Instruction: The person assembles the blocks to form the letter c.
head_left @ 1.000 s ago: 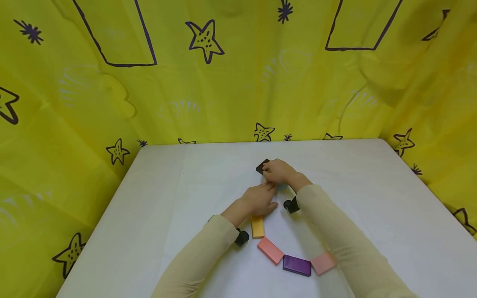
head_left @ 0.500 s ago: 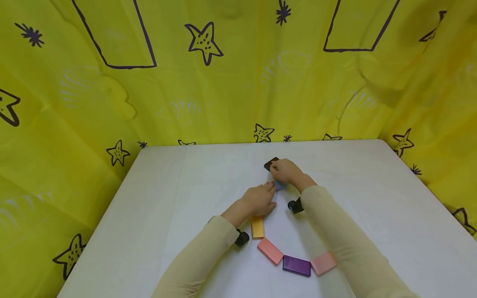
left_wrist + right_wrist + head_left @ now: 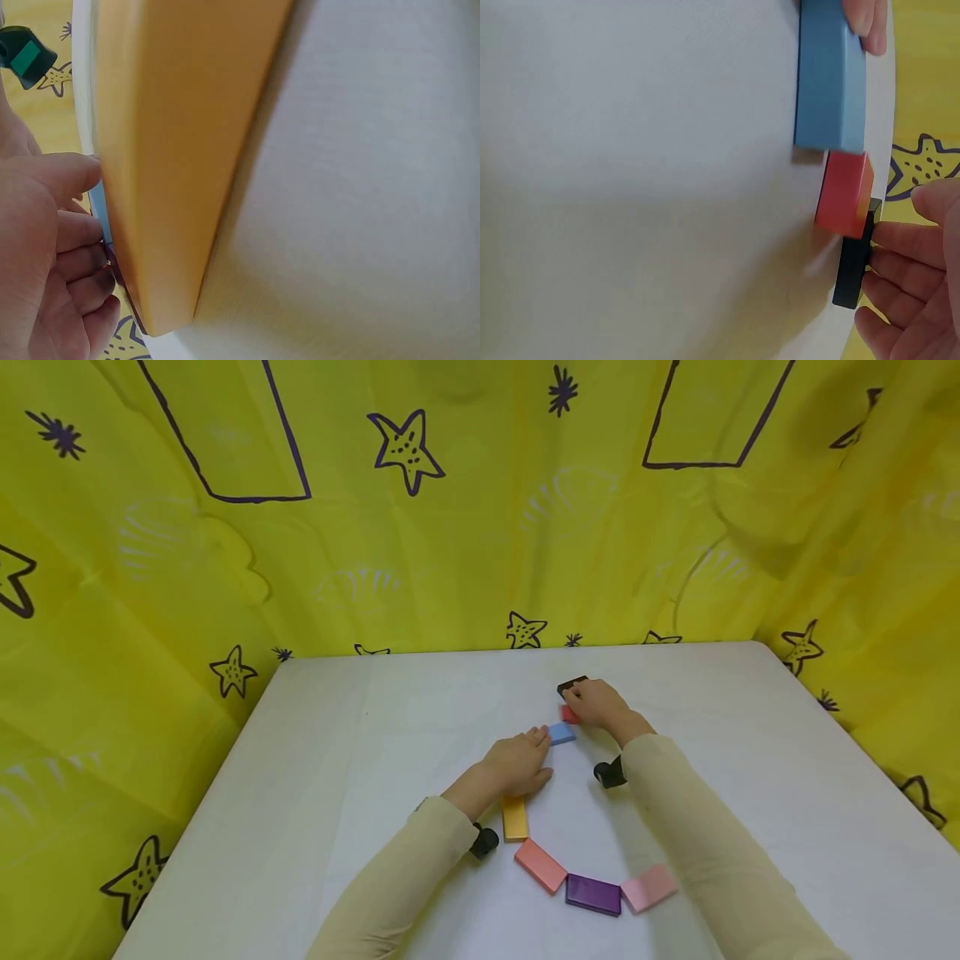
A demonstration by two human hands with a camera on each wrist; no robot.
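Observation:
In the head view, my right hand holds a black block at the table's far side, its fingers curled at the block's edge. The right wrist view has the fingertips against this black block. A red block lies partly hidden by the right hand. My left hand lies palm down, with extended fingertips touching the left end of a blue block. Beneath the left wrist, a golden-yellow block is partly covered; it looms large as the yellow block in the left wrist view.
A salmon block, a purple block and a pink block continue the curve toward the near side. The white table meets a yellow patterned curtain at its back and sides.
My right hand has moved right with the black block, which has turned. The blue block and the red block have come into view. My left hand stays nearly in place.

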